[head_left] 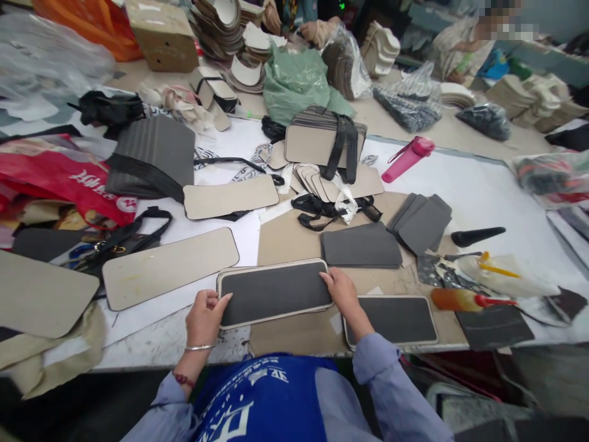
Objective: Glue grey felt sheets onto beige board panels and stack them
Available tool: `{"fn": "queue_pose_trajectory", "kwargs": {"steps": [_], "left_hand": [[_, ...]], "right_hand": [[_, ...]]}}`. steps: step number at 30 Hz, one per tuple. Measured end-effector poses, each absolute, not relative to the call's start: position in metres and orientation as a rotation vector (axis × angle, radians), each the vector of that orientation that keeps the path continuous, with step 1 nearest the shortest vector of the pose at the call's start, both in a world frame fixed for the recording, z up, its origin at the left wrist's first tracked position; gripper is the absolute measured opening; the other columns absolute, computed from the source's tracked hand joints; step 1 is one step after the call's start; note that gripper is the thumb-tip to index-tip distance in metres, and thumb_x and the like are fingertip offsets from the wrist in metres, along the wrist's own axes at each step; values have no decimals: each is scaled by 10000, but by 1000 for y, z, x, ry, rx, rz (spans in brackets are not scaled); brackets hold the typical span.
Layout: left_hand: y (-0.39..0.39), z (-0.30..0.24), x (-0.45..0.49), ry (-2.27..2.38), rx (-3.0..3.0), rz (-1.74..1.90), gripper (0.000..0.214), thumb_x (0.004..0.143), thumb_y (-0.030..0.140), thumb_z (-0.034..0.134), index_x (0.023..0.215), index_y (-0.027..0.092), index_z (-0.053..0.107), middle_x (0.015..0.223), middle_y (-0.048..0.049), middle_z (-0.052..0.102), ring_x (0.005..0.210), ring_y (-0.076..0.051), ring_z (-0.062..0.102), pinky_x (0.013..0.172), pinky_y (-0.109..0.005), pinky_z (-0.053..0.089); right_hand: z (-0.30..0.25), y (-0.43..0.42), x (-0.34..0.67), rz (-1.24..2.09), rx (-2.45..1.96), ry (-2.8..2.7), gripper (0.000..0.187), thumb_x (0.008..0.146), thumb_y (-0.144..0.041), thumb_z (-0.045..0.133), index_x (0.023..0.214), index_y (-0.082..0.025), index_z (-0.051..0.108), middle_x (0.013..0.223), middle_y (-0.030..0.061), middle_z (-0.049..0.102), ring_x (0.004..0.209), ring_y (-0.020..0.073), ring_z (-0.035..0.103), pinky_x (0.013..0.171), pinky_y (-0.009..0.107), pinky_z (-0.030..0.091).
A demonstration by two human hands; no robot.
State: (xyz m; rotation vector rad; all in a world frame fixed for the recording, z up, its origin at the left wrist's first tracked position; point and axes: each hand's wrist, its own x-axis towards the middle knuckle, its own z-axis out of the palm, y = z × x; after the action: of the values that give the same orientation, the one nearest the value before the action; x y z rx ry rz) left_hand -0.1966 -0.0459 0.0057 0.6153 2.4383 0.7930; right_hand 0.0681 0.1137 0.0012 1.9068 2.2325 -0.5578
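On my feed, the left hand (203, 316) and right hand (343, 293) have their fingers gripping opposite ends of a beige-rimmed dark panel (273, 293) near the counter (151, 341) edge. Beyond, I see grey sheets (361, 247), a pink bottle (408, 159), then a green bag (294, 80).

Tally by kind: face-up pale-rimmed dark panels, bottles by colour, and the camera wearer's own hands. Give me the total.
Pale-rimmed dark panels, face up: 2
Pink bottle: 1
Amber squeeze bottle: 1
Wearer's hands, left hand and right hand: 2
Total: 6
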Motion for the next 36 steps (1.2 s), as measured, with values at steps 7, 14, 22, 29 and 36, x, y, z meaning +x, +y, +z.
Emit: {"fn": "queue_pose_trajectory", "kwargs": {"steps": [7, 14, 22, 29, 36], "left_hand": [[-47, 1, -196, 2477, 610, 798, 386, 542, 553, 568, 727, 230, 464, 556, 53, 518, 555, -160, 534, 578, -280, 411], [-47, 0, -194, 2499, 665, 808, 356, 565, 522, 579, 724, 227, 459, 537, 66, 504, 531, -145, 521, 573, -271, 410], [-50, -8, -193, 2500, 761, 891, 329, 607, 499, 562, 743, 229, 431, 517, 81, 460, 501, -128, 476, 550, -253, 382], [-47, -5, -191, 2474, 758, 946, 261, 623, 433, 568, 706, 230, 426, 488, 89, 424, 483, -118, 449, 537, -240, 375], [-50, -13, -192, 2491, 847, 913, 224, 680, 398, 563, 733, 227, 429, 495, 92, 415, 482, -116, 459, 532, -233, 384]], "right_hand": [[2, 117, 69, -597, 1874, 2231, 255, 889, -404, 411, 819, -210, 561, 825, 36, 633, 736, 146, 548, 601, 237, 288], [2, 119, 69, -618, 1861, 2225, 268, 887, -419, 404, 839, -208, 562, 842, 52, 638, 753, 162, 557, 612, 248, 294], [-2, 118, 71, -605, 1921, 2249, 292, 848, -471, 448, 757, -208, 540, 716, 28, 605, 660, 151, 544, 565, 242, 296], [7, 115, 82, -448, 2092, 2364, 352, 853, -488, 376, 853, -175, 537, 729, 55, 578, 681, 193, 538, 590, 288, 376], [14, 99, 52, -195, 1757, 2877, 487, 877, -419, 364, 1204, -70, 460, 1250, 202, 456, 1207, 271, 349, 968, 410, 310]]}}
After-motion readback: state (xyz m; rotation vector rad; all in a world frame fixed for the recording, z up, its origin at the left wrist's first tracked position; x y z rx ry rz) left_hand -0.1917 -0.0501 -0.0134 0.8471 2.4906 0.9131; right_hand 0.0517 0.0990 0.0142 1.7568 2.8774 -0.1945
